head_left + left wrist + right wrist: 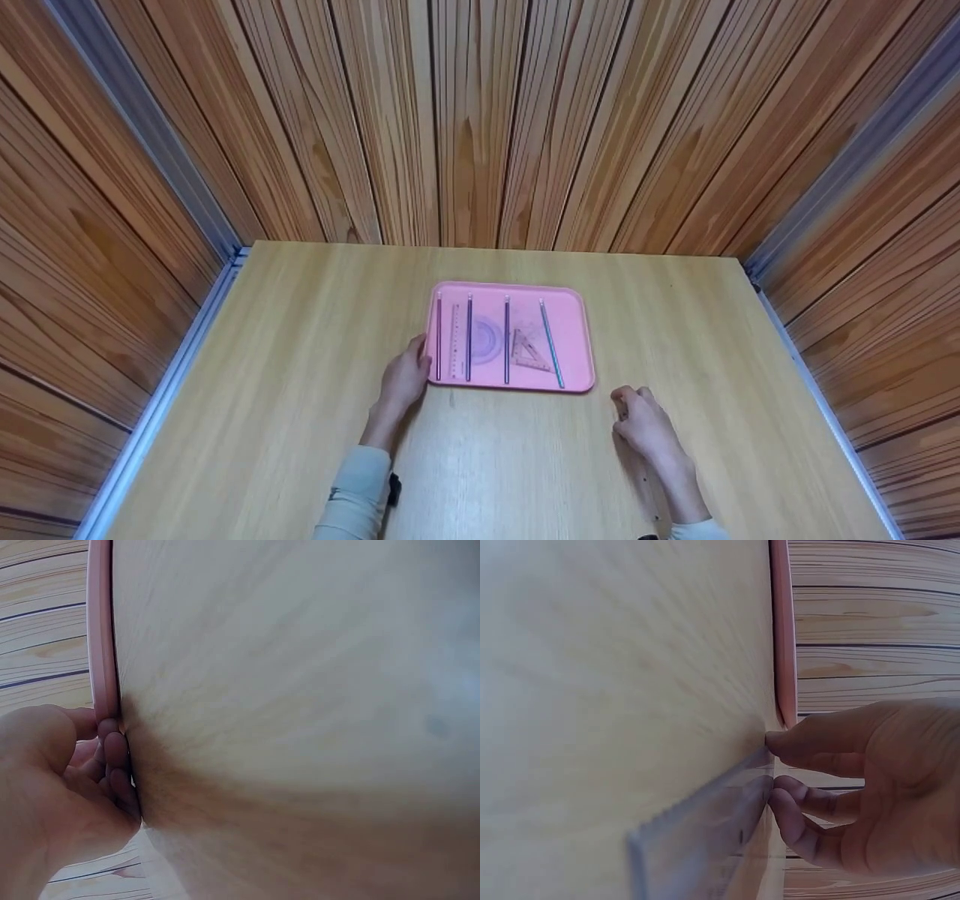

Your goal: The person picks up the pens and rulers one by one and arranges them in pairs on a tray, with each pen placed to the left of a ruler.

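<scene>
A pink tray (574, 337) lies on the table with several pencils, a clear ruler (456, 341), a clear protractor (487, 340) and a clear set square (529, 352) in it. My left hand (406, 375) holds the tray's left rim near its front corner. In the left wrist view the thumb is on the rim and the curled fingers (116, 746) are low against its side. To the right of the tray, my right hand (646, 426) pinches one end of a clear plastic ruler (705, 832) with a finely notched edge. The ruler lies low at the table surface.
The wooden table (300, 337) is bounded by wood-plank walls (480, 135) at the back and both sides. Metal rails (165, 390) run along the table's side edges.
</scene>
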